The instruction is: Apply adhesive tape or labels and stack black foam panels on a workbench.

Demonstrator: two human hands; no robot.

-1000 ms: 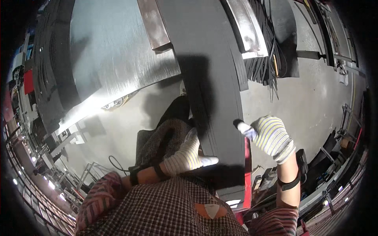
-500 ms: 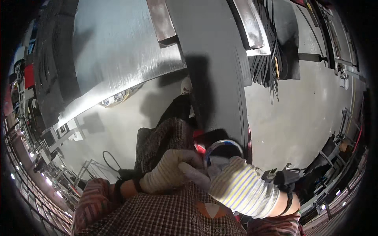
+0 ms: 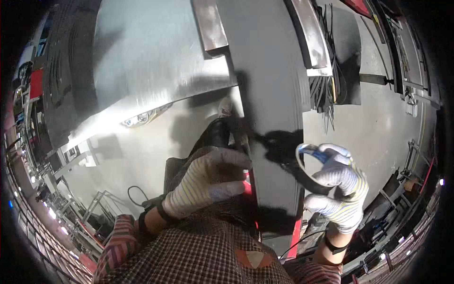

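Observation:
My right hand (image 3: pixel 345 189), in a striped knit glove, is held out over the right edge of a long grey strip-like bench (image 3: pixel 267 99). Its fingers grip a thin ring with a white rim and blue inside, which looks like a roll of tape (image 3: pixel 313 151). Nearer my body, left of the bench's near end, my left hand (image 3: pixel 201 182) wears a matching glove. The thumb and fingers there are apart, and I see nothing between them. The roll casts a dark shadow on the bench surface.
A large shiny metal sheet (image 3: pixel 142 66) lies at the far left, with a metal block (image 3: pixel 210 28) at its right edge. Another metal bar (image 3: pixel 312 33) and a bundle of thin dark strips (image 3: pixel 322 92) stand right of the bench. Racks line both sides.
My hands were together in front of my apron; now they are apart. The right hand has moved right and away with the roll of tape, and my left fingers have opened.

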